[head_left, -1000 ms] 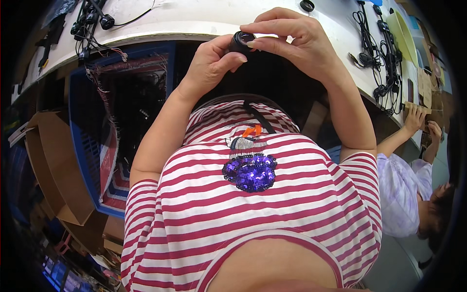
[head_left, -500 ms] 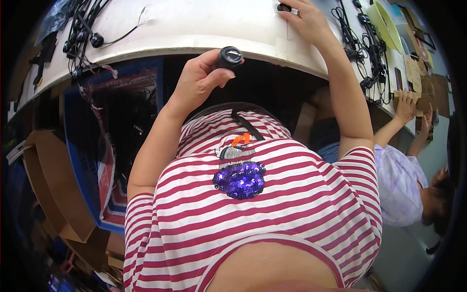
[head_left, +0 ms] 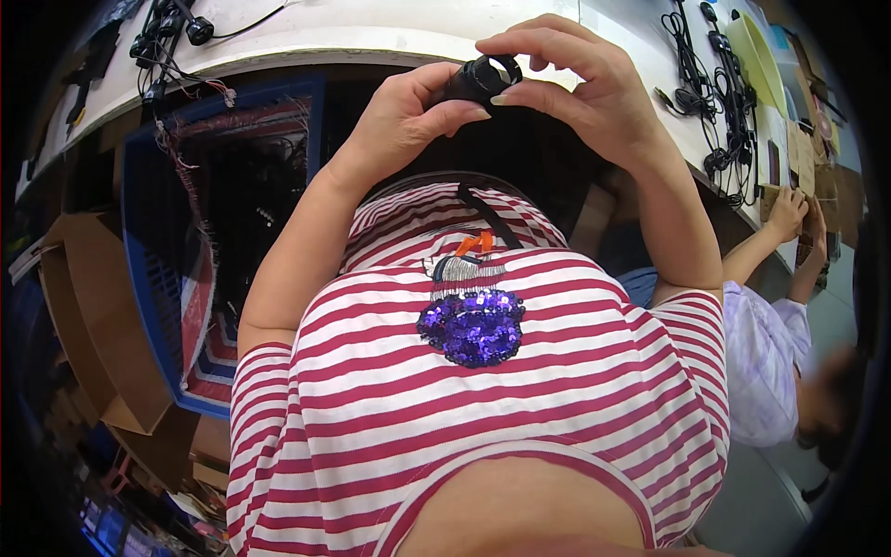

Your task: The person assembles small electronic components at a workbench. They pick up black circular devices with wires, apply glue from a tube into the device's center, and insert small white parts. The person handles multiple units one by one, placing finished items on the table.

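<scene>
My left hand point(head_left: 399, 116) is wrapped around a short black cylinder point(head_left: 471, 82), thumb along its near side, just in front of the table edge. At the cylinder's right end my right hand point(head_left: 599, 88) pinches a small black ring point(head_left: 509, 67) between thumb and fingers. The ring sits tilted against that end; whether it is seated on it I cannot tell. Part of the cylinder is hidden by my left fingers.
A white table point(head_left: 371, 32) runs across the top. Black cables with small round heads point(head_left: 167, 37) lie at the left, more black cables point(head_left: 719, 102) at the right beside a pale yellow basin point(head_left: 756, 60). A blue crate point(head_left: 139, 269) stands at lower left. A co-worker point(head_left: 761, 362) handles cardboard at the right.
My right hand has come from the tabletop toward me and left, bringing the small black ring to the cylinder. My left hand has turned the cylinder's end rightward and raised it slightly.
</scene>
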### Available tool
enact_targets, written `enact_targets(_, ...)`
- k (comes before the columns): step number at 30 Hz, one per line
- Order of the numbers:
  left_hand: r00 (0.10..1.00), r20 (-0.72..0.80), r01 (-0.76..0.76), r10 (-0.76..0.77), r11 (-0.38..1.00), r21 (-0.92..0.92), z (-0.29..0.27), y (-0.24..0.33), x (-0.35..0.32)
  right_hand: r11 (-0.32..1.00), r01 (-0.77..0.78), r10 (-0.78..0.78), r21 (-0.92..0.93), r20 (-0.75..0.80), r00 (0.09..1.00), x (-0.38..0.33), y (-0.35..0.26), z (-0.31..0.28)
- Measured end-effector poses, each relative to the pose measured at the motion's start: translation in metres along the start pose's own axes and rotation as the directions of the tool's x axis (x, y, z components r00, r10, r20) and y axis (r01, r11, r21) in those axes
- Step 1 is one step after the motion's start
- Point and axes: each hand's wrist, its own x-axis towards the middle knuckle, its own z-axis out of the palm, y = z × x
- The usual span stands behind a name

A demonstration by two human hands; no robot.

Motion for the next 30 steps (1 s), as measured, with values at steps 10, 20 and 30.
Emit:
enact_targets(10,0.999,-0.019,0.029,-0.029,1.0,-0.004,0.007,0.011,-0.004,0.952,-0.305,0.305,-0.036,0.005,0.952,-0.006,-0.01,0.008)
enact_targets(20,0.956,0.206,-0.194,0.21,0.976,-0.094,-0.004,0.013,-0.008,0.988,-0.108,0.132,-0.109,0.244,0.961,0.004,-0.032,-0.001)
enact_targets(30,0.978,0.21,0.038,-0.016,0.994,-0.103,-0.011,0.026,-0.017,0.982,0.053,-0.019,-0.182,0.185,0.983,0.011,-0.03,-0.001)
